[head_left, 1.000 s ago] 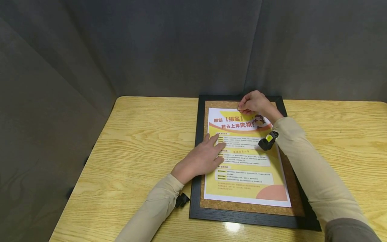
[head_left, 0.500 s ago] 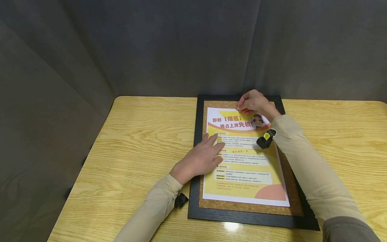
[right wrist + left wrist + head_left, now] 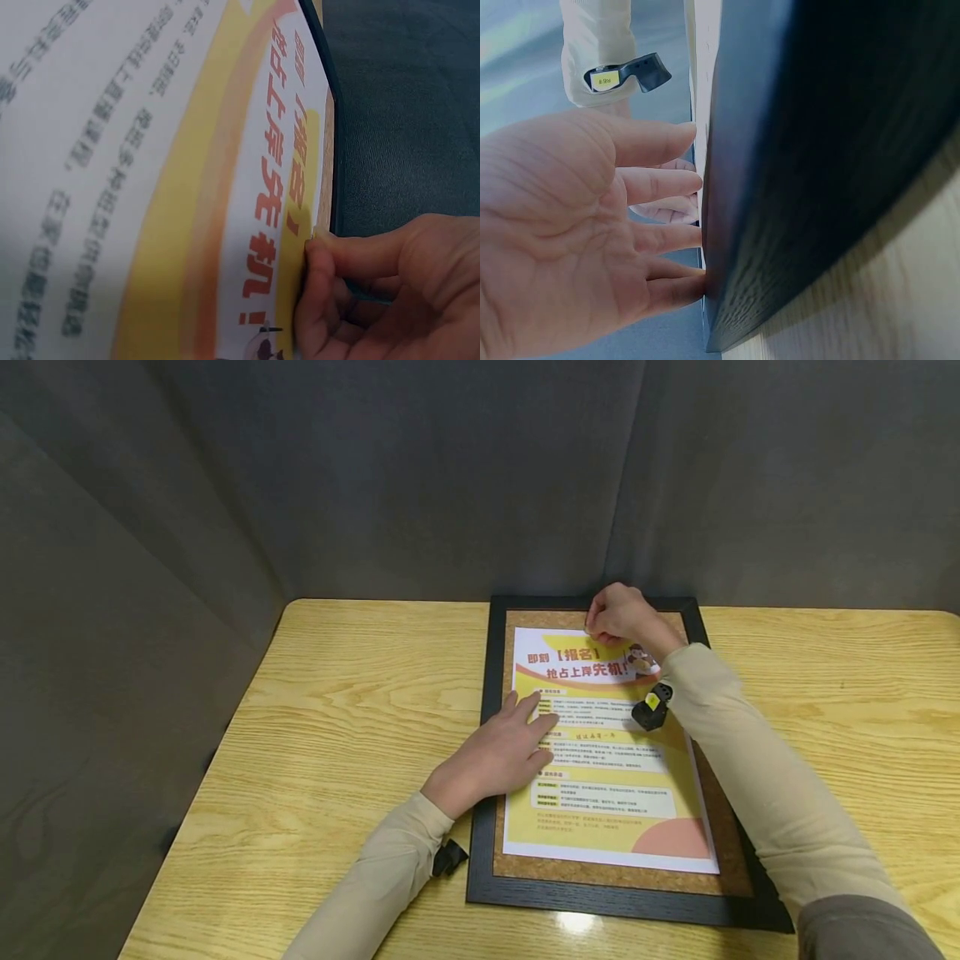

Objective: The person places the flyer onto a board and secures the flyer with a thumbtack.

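A yellow and white printed poster (image 3: 600, 827) lies flat on a cork board (image 3: 551, 867) with a black frame (image 3: 600, 897). My left hand (image 3: 502, 747) rests spread on the poster's left side, and its fingertips touch the sheet in the left wrist view. At the middle of the poster's top edge, my right hand (image 3: 622, 614) pinches a small pin (image 3: 313, 235) between thumb and index finger. The fingertips hide most of the pin. In the right wrist view its other fingers curl close over the poster's heading.
The framed board lies on a light wooden table (image 3: 360, 718), with its top edge near a dark grey curtain (image 3: 450, 485). More of the table extends to the left and right. A black wrist camera (image 3: 651, 710) on the right wrist hangs over the poster.
My right hand has turned slightly at the wrist and its knuckles have shifted a little left, while its fingertips stay at the top edge. The left hand and poster keep their place.
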A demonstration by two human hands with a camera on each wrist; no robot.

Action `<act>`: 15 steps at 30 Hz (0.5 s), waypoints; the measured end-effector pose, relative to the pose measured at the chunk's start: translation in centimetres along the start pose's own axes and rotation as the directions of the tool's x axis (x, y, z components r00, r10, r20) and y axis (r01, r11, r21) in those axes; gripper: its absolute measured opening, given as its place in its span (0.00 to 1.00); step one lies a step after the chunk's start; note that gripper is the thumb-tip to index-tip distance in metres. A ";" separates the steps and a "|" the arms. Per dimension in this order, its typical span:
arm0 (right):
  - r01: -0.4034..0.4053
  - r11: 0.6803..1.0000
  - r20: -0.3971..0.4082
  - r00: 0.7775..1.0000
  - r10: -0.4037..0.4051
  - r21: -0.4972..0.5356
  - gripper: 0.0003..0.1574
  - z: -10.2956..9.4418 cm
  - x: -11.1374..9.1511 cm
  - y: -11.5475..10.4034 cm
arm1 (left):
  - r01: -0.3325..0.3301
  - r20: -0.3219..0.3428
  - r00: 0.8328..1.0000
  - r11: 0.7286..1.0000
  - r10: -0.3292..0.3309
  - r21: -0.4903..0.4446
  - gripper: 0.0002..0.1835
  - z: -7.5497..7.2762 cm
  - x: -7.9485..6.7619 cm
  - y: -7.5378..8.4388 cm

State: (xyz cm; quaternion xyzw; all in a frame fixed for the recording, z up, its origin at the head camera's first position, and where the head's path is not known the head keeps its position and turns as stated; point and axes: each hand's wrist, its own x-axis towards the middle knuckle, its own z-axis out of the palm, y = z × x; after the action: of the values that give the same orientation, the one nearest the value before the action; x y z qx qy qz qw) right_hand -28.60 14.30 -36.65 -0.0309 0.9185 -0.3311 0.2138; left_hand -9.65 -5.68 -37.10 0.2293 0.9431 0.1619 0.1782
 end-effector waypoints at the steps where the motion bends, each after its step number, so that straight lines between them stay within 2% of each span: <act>1: -0.012 1.000 0.004 1.000 0.013 -0.025 0.02 0.0 0.0 -0.1 | -0.004 -0.003 1.000 1.000 0.004 0.000 0.28 0.0 0.0 0.0; 7: -0.040 0.993 0.037 0.998 0.044 -0.112 0.11 -0.4 0.1 -0.1 | -0.012 -0.005 1.000 1.000 0.012 0.006 0.28 0.1 0.1 0.0; 11: -0.004 0.994 0.030 1.000 0.008 -0.109 0.16 -0.6 -0.1 0.7 | -0.005 -0.005 1.000 1.000 0.005 0.004 0.28 0.1 0.2 0.0; 15: 0.045 0.995 0.010 0.999 -0.045 -0.094 0.17 -0.6 -0.3 1.5 | -0.004 -0.004 1.000 1.000 0.004 0.006 0.28 0.1 0.2 0.0</act>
State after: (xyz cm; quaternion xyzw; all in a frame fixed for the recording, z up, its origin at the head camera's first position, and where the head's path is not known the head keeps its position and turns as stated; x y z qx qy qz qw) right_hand -28.47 15.85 -37.08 -0.0629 0.9313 -0.2921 0.2083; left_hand -9.74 -5.60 -37.26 0.2312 0.9435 0.1601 0.1751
